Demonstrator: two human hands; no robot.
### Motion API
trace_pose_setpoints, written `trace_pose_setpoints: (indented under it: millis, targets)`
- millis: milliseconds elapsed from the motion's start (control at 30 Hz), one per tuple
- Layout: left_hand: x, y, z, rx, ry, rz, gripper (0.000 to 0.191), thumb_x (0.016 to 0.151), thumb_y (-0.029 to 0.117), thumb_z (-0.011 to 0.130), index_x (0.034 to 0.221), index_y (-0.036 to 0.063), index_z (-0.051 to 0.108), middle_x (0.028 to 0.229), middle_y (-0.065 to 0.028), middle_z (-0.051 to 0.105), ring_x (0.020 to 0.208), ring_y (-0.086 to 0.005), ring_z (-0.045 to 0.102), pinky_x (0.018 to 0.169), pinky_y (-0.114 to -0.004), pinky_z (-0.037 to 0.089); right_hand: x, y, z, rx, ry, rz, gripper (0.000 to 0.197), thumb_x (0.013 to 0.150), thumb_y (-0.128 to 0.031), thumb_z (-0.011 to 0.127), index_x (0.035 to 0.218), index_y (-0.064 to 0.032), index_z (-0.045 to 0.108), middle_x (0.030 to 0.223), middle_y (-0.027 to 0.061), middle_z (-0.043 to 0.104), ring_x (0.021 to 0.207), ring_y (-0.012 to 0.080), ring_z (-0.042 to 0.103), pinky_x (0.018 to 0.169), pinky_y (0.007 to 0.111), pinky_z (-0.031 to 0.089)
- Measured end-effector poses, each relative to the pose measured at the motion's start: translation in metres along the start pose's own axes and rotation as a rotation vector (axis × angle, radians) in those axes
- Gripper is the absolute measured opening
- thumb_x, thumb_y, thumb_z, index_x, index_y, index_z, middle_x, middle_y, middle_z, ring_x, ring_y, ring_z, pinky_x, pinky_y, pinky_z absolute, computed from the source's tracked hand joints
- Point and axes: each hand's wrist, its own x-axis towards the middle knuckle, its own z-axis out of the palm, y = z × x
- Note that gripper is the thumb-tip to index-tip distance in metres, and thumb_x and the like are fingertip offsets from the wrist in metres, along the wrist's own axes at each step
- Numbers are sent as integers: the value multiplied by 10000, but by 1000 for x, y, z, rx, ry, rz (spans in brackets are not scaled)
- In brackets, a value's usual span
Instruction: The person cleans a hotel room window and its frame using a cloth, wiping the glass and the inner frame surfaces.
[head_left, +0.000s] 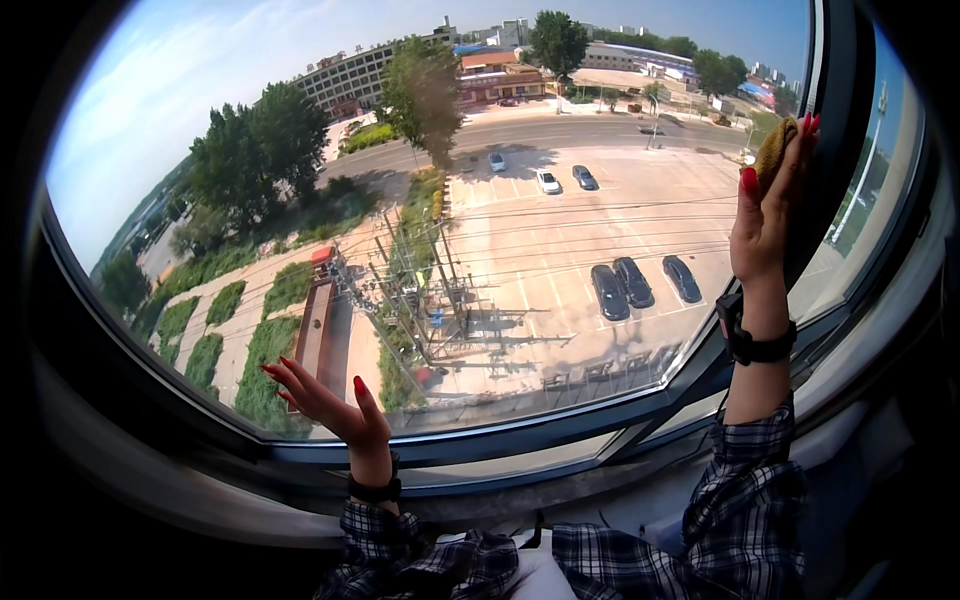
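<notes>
A large window pane (540, 247) fills the view before me. At its right side, my right hand (772, 202) is raised and presses a folded yellow-brown cloth (775, 150) against the glass beside the dark upright frame (825, 172). Lower on the left, my left hand (337, 409) is held up with its fingers spread and nothing in it, near the bottom of the pane; whether it touches the glass I cannot tell. Both wrists carry black bands, and the sleeves are plaid. A hazy smudge shows on the glass near the top centre.
Along the bottom runs the dark lower window frame (487, 450), with a sill (465, 502) below it. Another glazed section (862, 195) lies beyond the right upright. Outside, far below, are parked cars, utility poles with wires, trees, a road and buildings.
</notes>
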Motion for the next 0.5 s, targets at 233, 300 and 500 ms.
trace_pose_setpoints:
  millis: [233, 300, 500]
  targets:
    - [13, 36, -11, -70, -60, -5, 766, 911, 532, 352, 1480, 84, 101, 1530, -199, 35, 1413, -367, 42, 1088, -579, -11, -1, -30, 4, 77, 84, 125, 753, 962, -453, 369, 1455, 11, 38, 1502, 256, 69, 1412, 356, 32, 1127, 446, 29]
    - [18, 49, -10, -106, -80, 9, 784, 902, 522, 374, 1478, 70, 95, 1529, -207, 16, 1411, -378, 35, 1079, -595, -10, 3, -43, 8, 130, 74, 160, 781, 955, -463, 377, 1446, 38, 33, 1490, 286, 55, 1405, 382, 12, 1119, 470, 15]
    - [28, 83, -18, -55, -164, -35, 899, 856, 604, 419, 1474, 52, 71, 1517, -243, -4, 1412, -383, 5, 1069, -604, -32, 45, -103, 14, 87, 25, -13, 969, 865, -631, 433, 1446, 43, 50, 1491, 297, 28, 1386, 452, 27, 1094, 537, 61]
